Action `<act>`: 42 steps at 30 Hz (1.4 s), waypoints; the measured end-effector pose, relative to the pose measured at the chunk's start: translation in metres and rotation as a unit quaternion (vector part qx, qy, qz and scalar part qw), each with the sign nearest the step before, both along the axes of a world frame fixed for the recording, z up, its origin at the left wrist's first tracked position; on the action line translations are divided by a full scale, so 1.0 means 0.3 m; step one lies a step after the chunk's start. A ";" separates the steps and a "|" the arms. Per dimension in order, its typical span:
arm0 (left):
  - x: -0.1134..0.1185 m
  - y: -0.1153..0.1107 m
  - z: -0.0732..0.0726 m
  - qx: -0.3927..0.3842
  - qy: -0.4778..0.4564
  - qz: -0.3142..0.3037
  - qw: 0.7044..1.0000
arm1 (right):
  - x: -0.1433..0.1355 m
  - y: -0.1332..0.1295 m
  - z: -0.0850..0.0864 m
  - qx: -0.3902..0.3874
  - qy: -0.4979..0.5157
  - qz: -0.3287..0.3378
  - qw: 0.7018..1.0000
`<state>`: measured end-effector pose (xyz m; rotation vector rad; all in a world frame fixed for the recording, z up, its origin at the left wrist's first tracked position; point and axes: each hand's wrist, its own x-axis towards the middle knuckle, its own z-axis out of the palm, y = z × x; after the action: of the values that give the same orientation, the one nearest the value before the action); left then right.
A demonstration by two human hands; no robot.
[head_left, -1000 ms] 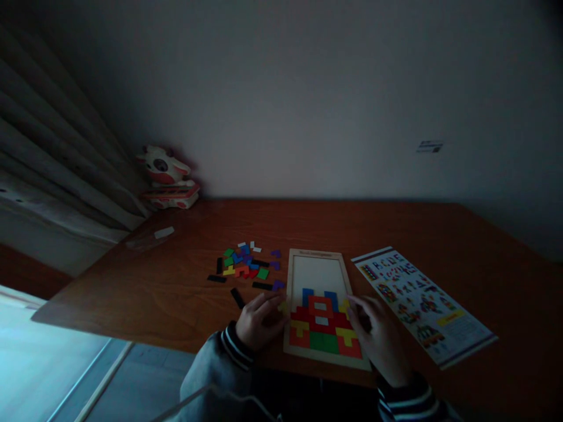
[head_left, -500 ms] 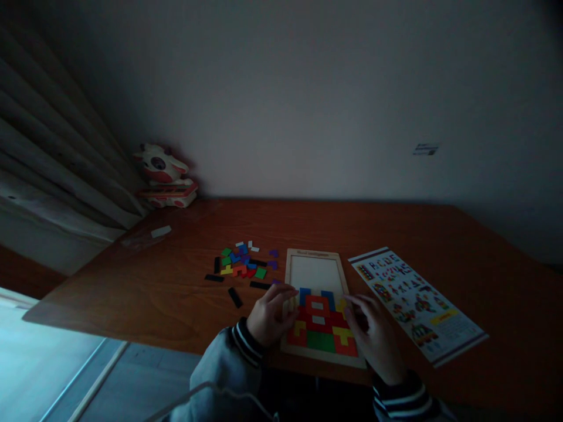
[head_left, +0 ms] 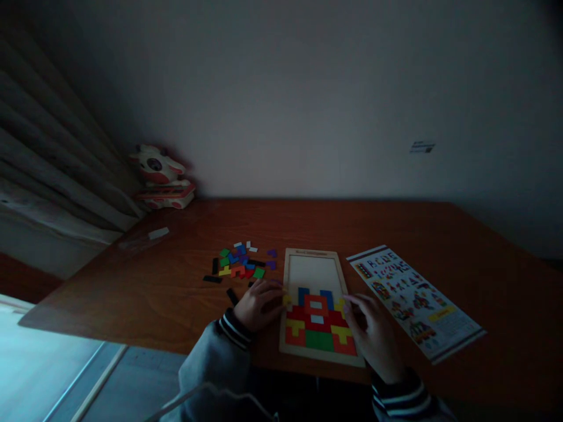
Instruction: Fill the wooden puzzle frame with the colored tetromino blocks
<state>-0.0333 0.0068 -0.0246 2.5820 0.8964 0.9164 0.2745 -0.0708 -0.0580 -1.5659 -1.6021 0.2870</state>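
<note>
A wooden puzzle tray [head_left: 324, 355] lies in front of me, its lower part filled with red, yellow, green, blue and white pieces laid flat as a figure. My left hand [head_left: 260, 306] is at the tray's left rim, fingers loosely curved and apart, fingertips close to a yellow piece [head_left: 288, 302] at that edge. Over the right rim, my right hand [head_left: 373, 329] has its thumb and forefinger parted beside another yellow piece [head_left: 340, 305]. Whether those fingertips touch it I cannot tell. In neither hand do I see a held piece.
Left of the tray, several loose coloured pieces [head_left: 238, 271] lie scattered, black strips among them. A printed pattern sheet [head_left: 413, 302] rests on the right. A cow-shaped toy keyboard [head_left: 165, 192] stands at the back left of the wooden table [head_left: 308, 220], near a curtain [head_left: 53, 164].
My left hand has drawn left, off the tray's left side, uncovering the yellow piece there. My right hand has stayed almost where it was.
</note>
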 end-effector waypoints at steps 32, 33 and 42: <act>0.012 -0.045 0.016 -0.035 0.053 -0.069 0.996 | 0.000 0.000 -0.003 -0.011 -0.019 0.023 0.999; 0.012 -0.045 0.014 -0.034 0.049 -0.070 0.996 | 0.000 0.000 -0.002 -0.010 -0.020 0.024 0.999; 0.021 -0.050 0.012 -0.024 0.029 -0.071 0.997 | 0.002 -0.002 -0.006 -0.016 -0.026 0.027 0.999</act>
<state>-0.0271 -0.0083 -0.0211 2.6038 0.7290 0.7766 0.2751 -0.0714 -0.0597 -1.5683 -1.6888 0.3058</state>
